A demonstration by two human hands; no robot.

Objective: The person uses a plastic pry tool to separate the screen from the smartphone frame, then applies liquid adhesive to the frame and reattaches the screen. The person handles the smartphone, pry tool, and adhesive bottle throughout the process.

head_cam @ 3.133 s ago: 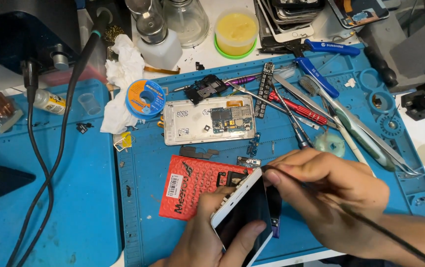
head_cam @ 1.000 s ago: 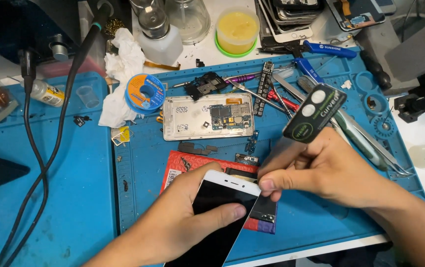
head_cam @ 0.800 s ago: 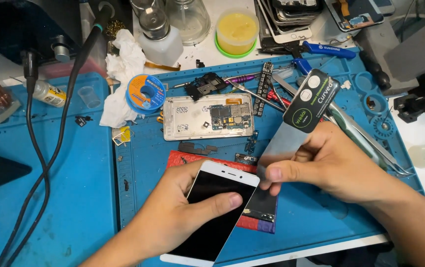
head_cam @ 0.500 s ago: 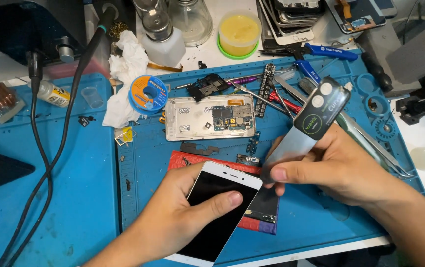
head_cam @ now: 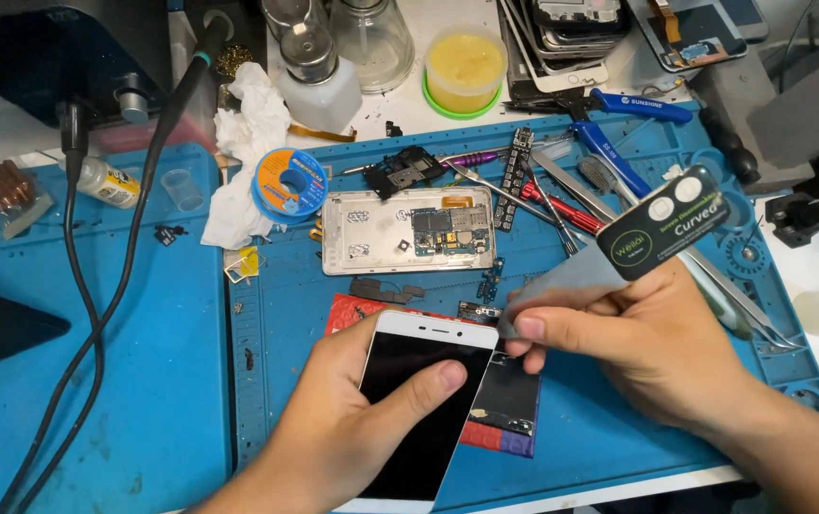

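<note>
Far left, a black cable (head_cam: 86,314) snakes down over the blue mat (head_cam: 143,400) that covers my counter, with a small glue bottle (head_cam: 109,183) lying beside it. Moving in, there's a crumpled white tissue (head_cam: 238,157) and a blue spool of solder wire (head_cam: 289,184) touching it. Just right of the spool lies the opened phone frame (head_cam: 407,230), circuit board showing, flat on the mat.

Now my left hand (head_cam: 352,433): the fingers are wrapped around the white phone screen (head_cam: 424,400), thumb pressed across the dark glass, the panel tilted up off the mat near the front edge. Under its right side sits a dark battery (head_cam: 509,400), lying on a red pad (head_cam: 357,309).

My right hand (head_cam: 652,352) comes in next, fingers pinched tight on a thin metal pry blade (head_cam: 562,286) with a black handle (head_cam: 661,233) angled up to the right. The blade tip meets the top right corner of the screen; whether it has slipped under the glass I can't tell.

Behind that hand, tweezers (head_cam: 714,286), red screwdrivers (head_cam: 562,205) and blue-handled pliers (head_cam: 619,128) lie fanned across the mat. Farther back stand a yellow paste tub (head_cam: 464,69) and a stack of phone screens (head_cam: 562,38).
</note>
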